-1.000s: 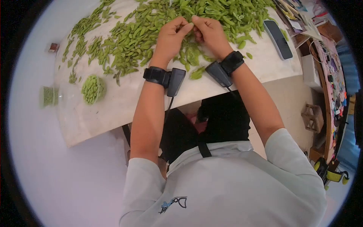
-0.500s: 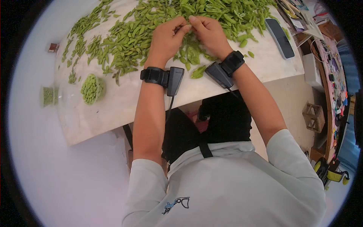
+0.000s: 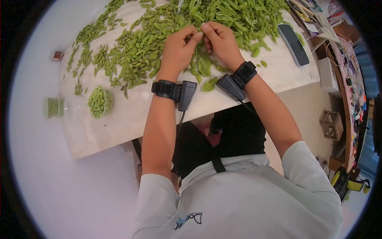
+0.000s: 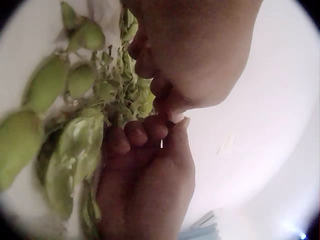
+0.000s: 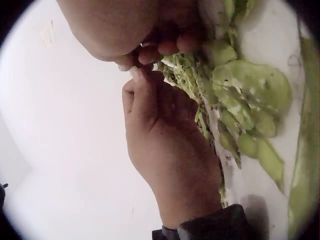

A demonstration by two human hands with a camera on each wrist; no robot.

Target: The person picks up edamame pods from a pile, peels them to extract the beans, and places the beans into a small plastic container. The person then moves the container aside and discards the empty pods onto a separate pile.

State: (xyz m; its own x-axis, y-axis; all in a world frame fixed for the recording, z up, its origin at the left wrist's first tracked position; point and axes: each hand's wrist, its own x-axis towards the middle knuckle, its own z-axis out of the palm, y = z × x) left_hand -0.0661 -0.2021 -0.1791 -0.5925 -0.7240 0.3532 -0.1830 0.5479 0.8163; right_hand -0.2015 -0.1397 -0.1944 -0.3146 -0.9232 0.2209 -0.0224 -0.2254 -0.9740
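L hand [image 3: 178,49] and R hand [image 3: 227,46] meet tip to tip, curled, pinching prob. one pod (mostly hidden), presumably for two-sided control. Pods [image 3: 139,49] lie spread beneath and beyond, apparently for short reach; cup [image 3: 110,104] w/ beans [image 3: 96,101] sits apart, L side.

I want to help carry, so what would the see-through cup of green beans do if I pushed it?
The cup looks nearly full, so it may feel heavy for its size. The beans are loose and heaped near the top, with no lid visible, so a bump could spill some. They look roundish, so spilled ones might roll.
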